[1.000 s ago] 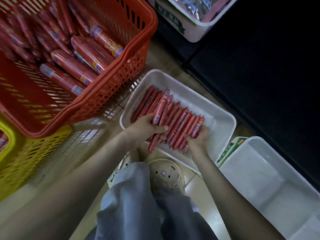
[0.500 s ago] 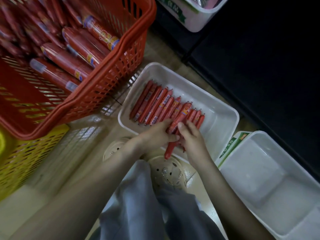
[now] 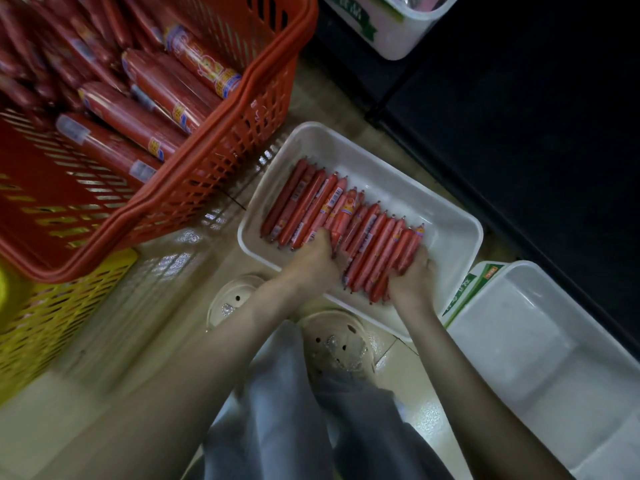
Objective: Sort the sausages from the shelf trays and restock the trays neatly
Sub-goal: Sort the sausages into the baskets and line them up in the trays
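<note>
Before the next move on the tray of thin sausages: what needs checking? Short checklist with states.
1. Sausages all inside the white tray: ok.
2. Row ends level: not ok, the right-hand group sits closer to the near wall.
3. Left hand and right hand both on the near ends: ok.
4. Hands gripping or only pressing: cannot tell.
5. Free space at the tray's right end: ok.

Left hand [image 3: 317, 263], right hand [image 3: 414, 277] clasp sausages [image 3: 375, 237] (one row) in tray [image 3: 398, 187].
</note>
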Demonstrator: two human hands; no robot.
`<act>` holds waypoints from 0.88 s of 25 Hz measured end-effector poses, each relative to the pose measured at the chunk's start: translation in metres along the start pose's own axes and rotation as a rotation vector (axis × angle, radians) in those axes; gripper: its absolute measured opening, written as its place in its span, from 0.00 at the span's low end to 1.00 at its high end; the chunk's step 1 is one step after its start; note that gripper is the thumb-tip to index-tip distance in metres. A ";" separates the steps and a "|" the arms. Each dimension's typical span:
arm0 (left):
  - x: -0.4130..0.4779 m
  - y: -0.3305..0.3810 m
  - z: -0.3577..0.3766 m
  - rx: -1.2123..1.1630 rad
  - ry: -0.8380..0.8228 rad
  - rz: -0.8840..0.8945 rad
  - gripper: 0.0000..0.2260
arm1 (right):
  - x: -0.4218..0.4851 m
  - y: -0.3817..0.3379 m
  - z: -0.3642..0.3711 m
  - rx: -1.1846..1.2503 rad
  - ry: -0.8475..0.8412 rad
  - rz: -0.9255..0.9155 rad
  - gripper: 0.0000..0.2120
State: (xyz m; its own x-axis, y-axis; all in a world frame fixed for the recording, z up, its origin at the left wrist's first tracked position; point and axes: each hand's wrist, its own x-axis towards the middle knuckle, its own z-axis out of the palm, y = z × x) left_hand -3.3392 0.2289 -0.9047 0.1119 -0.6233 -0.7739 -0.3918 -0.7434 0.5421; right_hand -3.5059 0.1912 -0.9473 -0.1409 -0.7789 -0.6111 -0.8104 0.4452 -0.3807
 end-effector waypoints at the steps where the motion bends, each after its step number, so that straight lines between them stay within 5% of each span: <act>1: -0.001 0.001 0.002 0.035 -0.004 0.011 0.12 | -0.006 -0.004 0.002 0.012 -0.025 -0.038 0.30; 6: -0.004 0.003 0.016 0.165 -0.139 0.149 0.17 | -0.028 -0.029 0.008 0.268 -0.166 -0.289 0.30; 9: -0.005 -0.004 0.017 0.507 -0.122 0.291 0.22 | -0.021 -0.027 0.000 0.180 -0.036 -0.366 0.29; 11: 0.003 -0.010 0.011 0.777 0.026 0.301 0.25 | -0.012 -0.018 -0.012 0.065 0.041 -0.273 0.23; 15: 0.029 -0.015 -0.004 0.883 0.062 0.090 0.34 | -0.002 -0.004 -0.011 -0.392 -0.076 -0.071 0.40; 20: 0.038 -0.022 -0.001 0.831 -0.028 -0.006 0.38 | 0.011 -0.002 -0.006 -0.226 -0.047 0.053 0.34; 22: 0.038 -0.024 0.002 0.822 0.005 0.013 0.39 | 0.006 0.002 -0.004 -0.395 -0.070 -0.048 0.36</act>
State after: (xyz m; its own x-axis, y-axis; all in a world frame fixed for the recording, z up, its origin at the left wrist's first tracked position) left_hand -3.3276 0.2236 -0.9477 0.1060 -0.6333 -0.7666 -0.9368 -0.3220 0.1365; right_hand -3.5102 0.1858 -0.9488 -0.0694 -0.7564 -0.6505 -0.9733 0.1943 -0.1221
